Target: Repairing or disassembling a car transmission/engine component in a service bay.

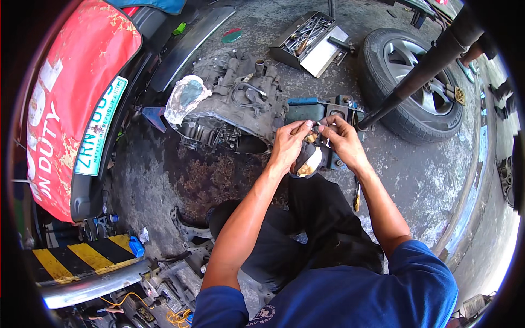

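Observation:
Both my hands meet in front of me, at the far end of my outstretched leg. My left hand point(291, 143) has thumb and fingers pinched together beside a small brass-coloured part point(311, 137). Opposite it, my right hand point(343, 141) pinches with thumb and forefinger at the same spot. What sits between the right fingertips is too small to name. Just below the fingers is a dark rounded thing with a white and yellowish patch point(310, 162); its kind is unclear. A greasy gearbox point(235, 95) lies on the floor beyond my left hand, with a whitish cover over one opening.
A blue jack point(306, 109) lies just beyond my hands. Further off are an open toolbox point(306, 38) and a wheel point(410, 82), crossed by a dark post point(421, 68). A screwdriver point(357, 198) lies right of my leg. A car bumper under a red cover point(76, 82) borders the left.

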A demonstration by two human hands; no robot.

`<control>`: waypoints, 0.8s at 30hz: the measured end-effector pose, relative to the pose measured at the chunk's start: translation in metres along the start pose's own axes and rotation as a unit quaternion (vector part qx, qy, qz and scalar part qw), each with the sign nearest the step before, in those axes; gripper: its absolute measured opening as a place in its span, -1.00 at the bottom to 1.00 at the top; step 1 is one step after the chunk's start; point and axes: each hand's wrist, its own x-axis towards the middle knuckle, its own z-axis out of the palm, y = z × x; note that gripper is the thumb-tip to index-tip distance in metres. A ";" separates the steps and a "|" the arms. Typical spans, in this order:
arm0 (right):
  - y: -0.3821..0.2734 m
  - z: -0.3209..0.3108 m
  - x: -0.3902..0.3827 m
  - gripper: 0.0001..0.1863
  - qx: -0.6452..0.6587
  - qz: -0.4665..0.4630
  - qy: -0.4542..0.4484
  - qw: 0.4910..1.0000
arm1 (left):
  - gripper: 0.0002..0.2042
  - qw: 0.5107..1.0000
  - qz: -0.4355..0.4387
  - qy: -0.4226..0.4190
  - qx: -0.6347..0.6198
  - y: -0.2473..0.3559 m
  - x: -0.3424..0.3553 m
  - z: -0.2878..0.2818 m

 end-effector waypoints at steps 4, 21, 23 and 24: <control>0.015 0.010 0.004 -0.76 0.001 -0.026 -0.014 1.000 | -0.70 0.999 0.000 0.031 -0.010 0.009 -0.003 -0.003; -0.121 0.117 0.153 -0.69 -0.274 -0.341 -0.057 0.897 | -0.77 0.915 0.044 -0.001 0.402 0.032 -0.002 -0.013; -0.137 0.163 0.186 -0.72 -0.392 -0.288 -0.082 0.870 | -0.78 0.893 0.054 -0.007 0.447 0.025 -0.004 -0.020; -0.136 0.175 0.207 -0.74 -0.449 -0.285 -0.092 0.842 | -0.80 0.888 0.048 -0.024 0.458 0.032 -0.003 -0.015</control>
